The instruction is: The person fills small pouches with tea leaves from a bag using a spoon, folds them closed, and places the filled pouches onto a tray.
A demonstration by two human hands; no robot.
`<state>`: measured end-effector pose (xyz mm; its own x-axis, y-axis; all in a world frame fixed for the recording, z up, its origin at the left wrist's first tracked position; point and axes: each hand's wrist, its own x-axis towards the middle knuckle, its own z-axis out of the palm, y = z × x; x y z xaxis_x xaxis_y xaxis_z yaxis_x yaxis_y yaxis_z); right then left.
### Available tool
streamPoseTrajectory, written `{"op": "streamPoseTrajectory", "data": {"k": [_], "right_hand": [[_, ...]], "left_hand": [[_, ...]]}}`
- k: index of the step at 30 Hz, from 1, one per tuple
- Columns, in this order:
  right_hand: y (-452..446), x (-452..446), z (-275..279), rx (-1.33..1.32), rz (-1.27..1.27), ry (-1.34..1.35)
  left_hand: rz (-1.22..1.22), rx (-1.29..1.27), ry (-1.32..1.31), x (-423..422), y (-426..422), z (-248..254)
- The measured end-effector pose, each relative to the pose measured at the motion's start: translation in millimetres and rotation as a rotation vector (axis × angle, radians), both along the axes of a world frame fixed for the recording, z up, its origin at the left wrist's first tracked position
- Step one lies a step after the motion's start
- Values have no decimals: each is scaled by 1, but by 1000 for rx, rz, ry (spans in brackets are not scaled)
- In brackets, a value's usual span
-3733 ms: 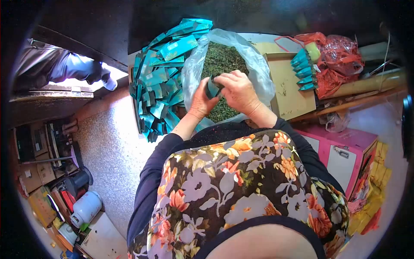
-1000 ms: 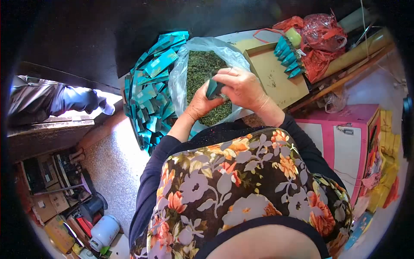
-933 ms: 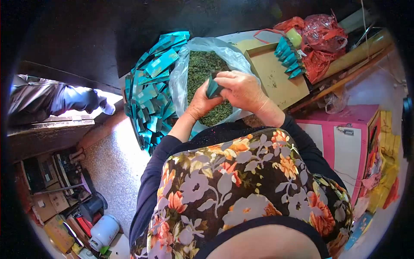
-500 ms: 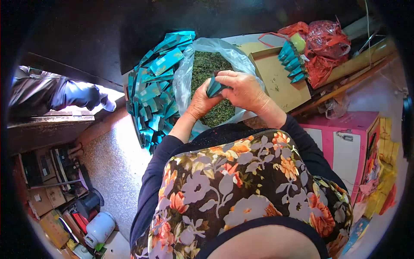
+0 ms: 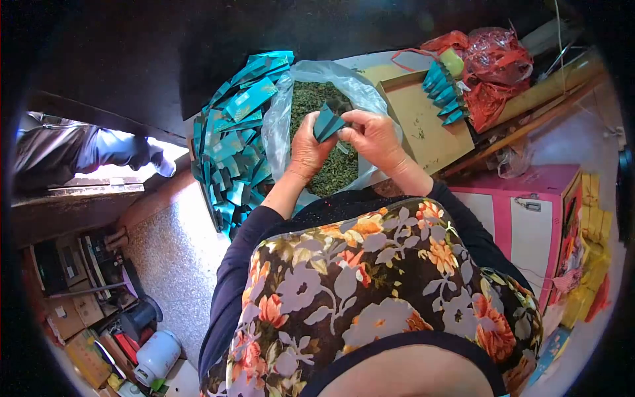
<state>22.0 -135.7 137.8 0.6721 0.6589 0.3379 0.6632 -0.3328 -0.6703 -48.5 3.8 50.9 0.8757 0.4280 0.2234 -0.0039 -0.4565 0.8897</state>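
My left hand (image 5: 309, 147) holds a small teal packet (image 5: 326, 124) over the clear plastic bag (image 5: 276, 132). The thumb and fingers of my right hand (image 5: 374, 137) pinch at the packet's right edge. Below both hands, dried green leaves (image 5: 334, 173) fill the open bag. A large heap of teal packets (image 5: 231, 142) lies left of the bag. On the right, a shallow cardboard box (image 5: 423, 119) has a row of several teal packets (image 5: 444, 92) along its far right side.
Red plastic bags (image 5: 496, 66) lie beyond the box, near wooden poles (image 5: 555, 89). A pink and white cabinet (image 5: 522, 212) stands at the right. At the lower left are a gas cylinder (image 5: 157, 357) and cardboard. Another person's leg (image 5: 99, 151) shows at the upper left.
My right hand has shifted from over the packet's top to its right edge, so more of the packet shows. The packet has turned, with its wide end up.
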Motion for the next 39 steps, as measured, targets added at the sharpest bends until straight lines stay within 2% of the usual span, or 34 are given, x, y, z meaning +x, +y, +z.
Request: {"op": "streamPoseTrajectory", "data": {"k": [2, 5, 6, 8, 11, 14, 17, 19, 23, 24, 26, 39], "right_hand": [[-4, -1, 2, 108, -22, 307], [-16, 7, -2, 232, -40, 155], [-23, 9, 13, 201, -93, 125], [-45, 19, 29, 209, -174, 212], [-86, 42, 35, 319, -355, 133], [-146, 77, 12, 150, -643, -1], [-206, 104, -30, -11, -890, 50], [-242, 124, -72, -160, -934, -189], [-283, 154, -115, -254, -1071, -12], [-286, 157, -116, -272, -1006, -43], [-288, 171, -128, -279, -1043, -12], [-283, 199, -146, -437, -1064, 146]], "left_hand": [[-42, -33, 10, 6, -4, 2], [-135, 11, -55, 7, -10, 18], [-215, -239, -22, 12, -10, 5], [-185, -154, 54, 5, -10, 20], [-193, -225, 90, -4, 1, 3], [-184, -314, 63, -17, 7, -8], [-192, -357, 137, -25, 10, -15], [-190, -392, 143, -26, 6, -15], [-206, -418, 219, -26, -6, -18], [-205, -414, 229, -24, -7, -18], [-202, -336, 284, -22, -11, -16], [-210, -370, 411, -17, -18, -16]]}}
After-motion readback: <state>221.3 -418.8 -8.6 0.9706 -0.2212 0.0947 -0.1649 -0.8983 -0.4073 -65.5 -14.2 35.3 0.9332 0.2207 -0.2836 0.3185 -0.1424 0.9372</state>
